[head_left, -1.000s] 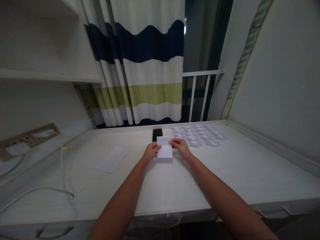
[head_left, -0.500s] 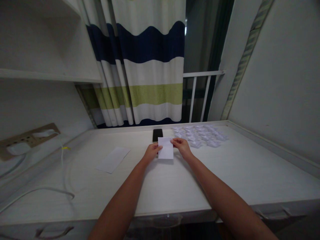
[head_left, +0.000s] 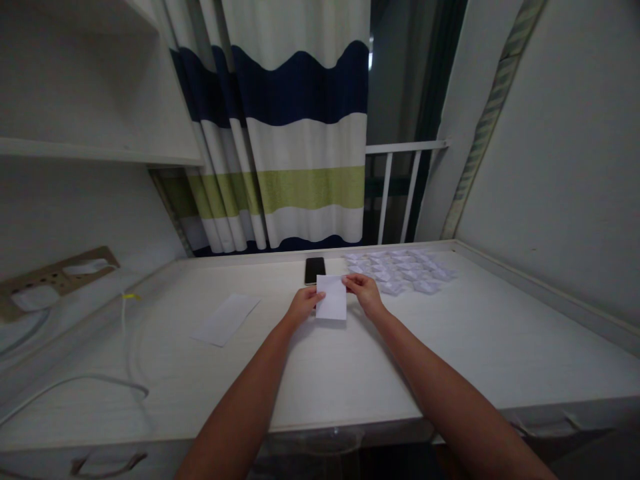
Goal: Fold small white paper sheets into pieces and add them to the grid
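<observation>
Sheet: lying flat on the desk, staying where it was.
Left hand: pinching the paper's left edge, thumb on top.
Phone: resting just behind the paper.
Paper: spanning both hands, sitting slightly farther right than a second ago, so seemingly being adjusted, not released.
Right hand: gripping the upper right corner, fingertips closed.
Folded pieces: lying beyond it, unmoving.

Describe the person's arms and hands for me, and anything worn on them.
Both the left hand and right hand are ungloved. The left forearm and right forearm taper toward the wrists, with no sleeve, watch or bracelet in view. Thin rings are too small to rule out.
</observation>
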`<control>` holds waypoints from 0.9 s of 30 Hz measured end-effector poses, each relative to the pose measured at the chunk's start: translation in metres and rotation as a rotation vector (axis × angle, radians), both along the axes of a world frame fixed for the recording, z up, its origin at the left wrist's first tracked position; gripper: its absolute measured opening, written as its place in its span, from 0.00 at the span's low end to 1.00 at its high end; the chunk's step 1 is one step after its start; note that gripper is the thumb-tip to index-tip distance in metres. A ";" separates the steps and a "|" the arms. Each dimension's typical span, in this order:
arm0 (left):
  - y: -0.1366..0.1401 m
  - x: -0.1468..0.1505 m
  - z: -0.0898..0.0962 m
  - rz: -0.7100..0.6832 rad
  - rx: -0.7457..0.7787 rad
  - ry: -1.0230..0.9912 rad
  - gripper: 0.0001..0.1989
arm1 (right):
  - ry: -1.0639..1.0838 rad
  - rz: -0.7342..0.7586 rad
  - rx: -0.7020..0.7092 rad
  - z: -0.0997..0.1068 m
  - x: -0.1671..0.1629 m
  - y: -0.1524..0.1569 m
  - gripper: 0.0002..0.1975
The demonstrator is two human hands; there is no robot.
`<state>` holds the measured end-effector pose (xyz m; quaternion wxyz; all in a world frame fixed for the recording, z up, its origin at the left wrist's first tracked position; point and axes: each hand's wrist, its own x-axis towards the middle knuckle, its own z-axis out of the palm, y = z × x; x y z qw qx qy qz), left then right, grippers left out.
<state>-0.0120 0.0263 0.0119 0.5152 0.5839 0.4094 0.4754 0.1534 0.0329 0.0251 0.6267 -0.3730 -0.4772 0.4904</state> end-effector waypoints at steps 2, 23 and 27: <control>-0.001 0.000 0.001 -0.005 -0.004 0.000 0.20 | 0.001 -0.005 0.000 0.000 0.000 0.000 0.14; 0.000 -0.002 0.004 0.128 0.036 -0.052 0.19 | -0.065 0.160 -0.137 0.001 -0.004 -0.010 0.15; 0.000 -0.003 0.005 0.182 0.056 -0.064 0.19 | -0.095 0.199 -0.156 -0.003 -0.007 -0.010 0.14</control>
